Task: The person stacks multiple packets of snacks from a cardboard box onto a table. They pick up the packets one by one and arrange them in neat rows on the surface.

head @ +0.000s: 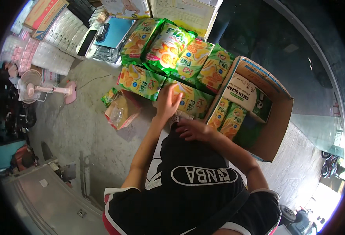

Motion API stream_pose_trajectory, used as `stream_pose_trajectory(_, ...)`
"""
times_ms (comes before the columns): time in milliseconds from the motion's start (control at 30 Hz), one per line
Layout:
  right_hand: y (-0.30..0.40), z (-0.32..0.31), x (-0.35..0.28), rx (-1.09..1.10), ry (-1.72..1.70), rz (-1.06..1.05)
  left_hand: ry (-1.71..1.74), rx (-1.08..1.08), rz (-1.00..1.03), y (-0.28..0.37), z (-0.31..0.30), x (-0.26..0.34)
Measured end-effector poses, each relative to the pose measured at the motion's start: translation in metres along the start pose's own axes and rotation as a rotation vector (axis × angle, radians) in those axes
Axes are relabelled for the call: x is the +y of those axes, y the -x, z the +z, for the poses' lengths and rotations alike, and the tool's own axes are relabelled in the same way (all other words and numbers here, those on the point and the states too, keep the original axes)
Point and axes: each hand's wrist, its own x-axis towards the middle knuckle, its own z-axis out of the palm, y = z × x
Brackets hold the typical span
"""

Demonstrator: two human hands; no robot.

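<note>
My left hand [168, 102] touches the left end of a green and yellow snack packet [190, 100] at the near edge of a spread of similar packets. Its fingers are bent over the wrapper; whether they grip it is unclear. My right hand [194, 130], slightly blurred, hovers over my black clothing with its fingers apart and nothing in them. Beyond my hands, a brightly lit green snack bag [170, 48] lies among several packets. To the right, an open cardboard box [275, 117] holds two smaller packets [232, 119] and a white and green pack [244, 91].
An open paper bag [122, 110] with clear plastic in it stands on the floor to the left. A pink fan [69, 92] is farther left. A black phone [87, 43] and a blue folder [115, 32] lie beyond the packets. Stacked white packs [63, 32] stand far left.
</note>
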Motion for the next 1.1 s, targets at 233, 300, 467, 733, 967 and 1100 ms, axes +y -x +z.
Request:
stream_pose_trajectory(233,-0.060,-0.028,0.012,0.401,-0.309,-0.033,-0.261,-0.282,0.323,-0.034,0.002,-0.020)
stream_pose_trajectory(300,-0.061,-0.035,0.017,0.369,-0.424,-0.044,-0.244,-0.316,0.341,-0.033,0.001,-0.026)
stream_pose_trajectory(467,-0.074,-0.041,0.038,0.277,-0.648,-0.076,-0.143,-0.345,0.358,-0.041,0.003,-0.033)
stream_pose_trajectory(733,-0.087,-0.041,0.049,0.452,-0.639,-0.319,-0.134,-0.263,0.343,-0.044,0.006,-0.035)
stream_pose_trajectory(967,-0.059,-0.013,0.045,0.623,-0.210,-0.439,-0.140,-0.292,0.244,-0.037,-0.015,-0.025)
stream_pose_trajectory(1100,-0.037,0.004,0.030,0.656,0.094,-0.590,-0.015,-0.313,0.130,-0.034,-0.023,-0.032)
